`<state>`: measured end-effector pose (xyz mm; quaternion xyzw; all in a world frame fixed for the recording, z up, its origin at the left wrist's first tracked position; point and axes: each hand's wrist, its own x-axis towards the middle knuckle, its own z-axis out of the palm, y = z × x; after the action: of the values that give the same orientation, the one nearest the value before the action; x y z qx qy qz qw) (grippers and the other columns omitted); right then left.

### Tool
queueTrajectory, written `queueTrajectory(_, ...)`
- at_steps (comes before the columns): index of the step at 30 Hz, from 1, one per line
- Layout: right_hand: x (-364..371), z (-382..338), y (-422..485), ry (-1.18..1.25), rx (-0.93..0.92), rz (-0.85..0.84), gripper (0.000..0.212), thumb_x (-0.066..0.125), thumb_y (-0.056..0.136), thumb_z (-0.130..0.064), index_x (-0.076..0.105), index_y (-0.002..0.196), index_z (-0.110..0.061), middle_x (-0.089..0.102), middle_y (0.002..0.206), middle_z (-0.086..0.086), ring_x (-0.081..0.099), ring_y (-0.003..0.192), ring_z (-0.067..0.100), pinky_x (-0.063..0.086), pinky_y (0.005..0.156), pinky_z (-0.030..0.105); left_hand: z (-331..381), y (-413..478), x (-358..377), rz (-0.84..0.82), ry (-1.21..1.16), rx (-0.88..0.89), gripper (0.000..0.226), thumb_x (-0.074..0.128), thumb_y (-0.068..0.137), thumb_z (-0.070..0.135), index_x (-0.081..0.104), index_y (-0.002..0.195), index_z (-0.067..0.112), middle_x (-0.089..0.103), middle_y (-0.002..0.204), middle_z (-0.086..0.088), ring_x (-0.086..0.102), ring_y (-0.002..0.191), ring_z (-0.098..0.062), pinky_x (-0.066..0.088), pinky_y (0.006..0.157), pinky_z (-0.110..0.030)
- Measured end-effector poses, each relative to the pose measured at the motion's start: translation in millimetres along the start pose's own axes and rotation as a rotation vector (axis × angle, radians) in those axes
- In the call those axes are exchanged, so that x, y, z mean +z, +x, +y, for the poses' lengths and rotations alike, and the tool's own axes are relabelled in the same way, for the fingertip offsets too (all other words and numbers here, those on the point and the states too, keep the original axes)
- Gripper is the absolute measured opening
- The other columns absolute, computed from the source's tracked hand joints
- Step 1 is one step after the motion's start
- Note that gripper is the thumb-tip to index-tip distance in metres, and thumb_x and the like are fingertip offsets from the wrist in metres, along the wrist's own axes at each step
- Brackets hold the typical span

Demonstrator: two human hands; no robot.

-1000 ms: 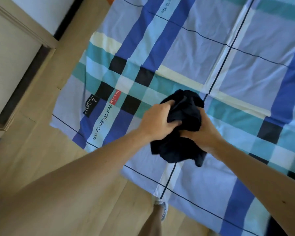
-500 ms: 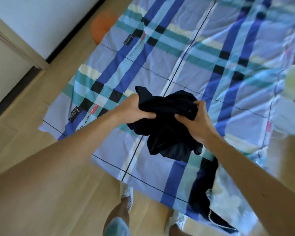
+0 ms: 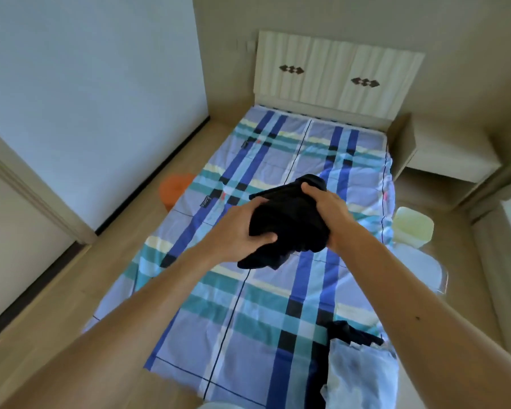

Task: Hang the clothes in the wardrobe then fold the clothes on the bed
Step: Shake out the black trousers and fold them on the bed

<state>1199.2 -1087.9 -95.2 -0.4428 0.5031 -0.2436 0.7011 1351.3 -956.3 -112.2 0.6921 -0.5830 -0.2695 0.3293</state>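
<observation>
- left grip [image 3: 242, 228] + right grip [image 3: 328, 208] both clutch bunched black garment [image 3: 289, 225], held up over mid bed [image 3: 248, 320].
- Lt-blue garment [image 3: 363, 376] w/ dark cloth [image 3: 351, 335] at bed's near right corner.
- Orange stool [image 3: 174, 190] on floor, left of bed.

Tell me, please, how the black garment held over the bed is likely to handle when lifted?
Probably floppy: the black garment bunches and its edge droops below the left hand. Probably grippy, not slippery: the right hand curls into its folds.
</observation>
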Motion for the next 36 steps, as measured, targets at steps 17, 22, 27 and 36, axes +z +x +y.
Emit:
queueTrajectory(17, -19.6, -150.5, -43.3, -0.017, -0.303, 0.098, 0.070, 0.071, 0.082, -0.048, 0.045, 0.135, -0.010, 0.066, 0.117, 0.015, 0.065, 0.086, 0.025, 0.053, 0.068, 0.036, 155.8, 60.5, -114.1, 0.080, -0.352, 0.050, 0.029, 0.050, 0.104, 0.036, 0.074, 0.108, 0.022, 0.078, 0.102, 0.009, 0.072, 0.096, -0.006, 0.050, 0.087, -0.020)
queueTrajectory(22, -15.1, -175.9, -62.2, -0.209, -0.429, 0.103, 0.062, 0.056, 0.087, -0.064, 0.050, 0.134, -0.023, 0.061, 0.118, 0.000, 0.061, 0.111, 0.022, 0.051, 0.100, 0.046, 172.1, 70.3, -125.4, 0.169, -0.403, 0.004, 0.044, 0.036, 0.107, 0.042, 0.074, 0.106, 0.022, 0.077, 0.107, 0.004, 0.071, 0.103, -0.012, 0.049, 0.103, -0.035)
queueTrajectory(27, -7.2, -177.2, -71.7, -0.367, -0.544, -0.069, 0.035, 0.073, 0.086, -0.046, 0.069, 0.111, -0.023, 0.075, 0.103, 0.000, 0.073, 0.093, 0.018, 0.058, 0.092, 0.043, 191.6, 81.3, -133.0, 0.222, -0.315, 0.042, 0.046, 0.035, 0.107, 0.044, 0.068, 0.112, 0.013, 0.073, 0.112, -0.007, 0.067, 0.108, -0.020, 0.051, 0.101, -0.040)
queueTrajectory(36, -10.5, -183.7, -76.0, -0.347, -0.707, -0.011, 0.006, 0.069, 0.094, -0.020, 0.069, 0.093, -0.014, 0.068, 0.071, -0.005, 0.065, 0.065, 0.009, 0.051, 0.065, 0.023, 205.3, 87.9, -156.6, 0.348, -0.115, 0.089, 0.044, 0.043, 0.106, 0.037, 0.058, 0.079, 0.004, 0.058, 0.081, -0.005, 0.056, 0.078, -0.018, 0.041, 0.071, -0.031)
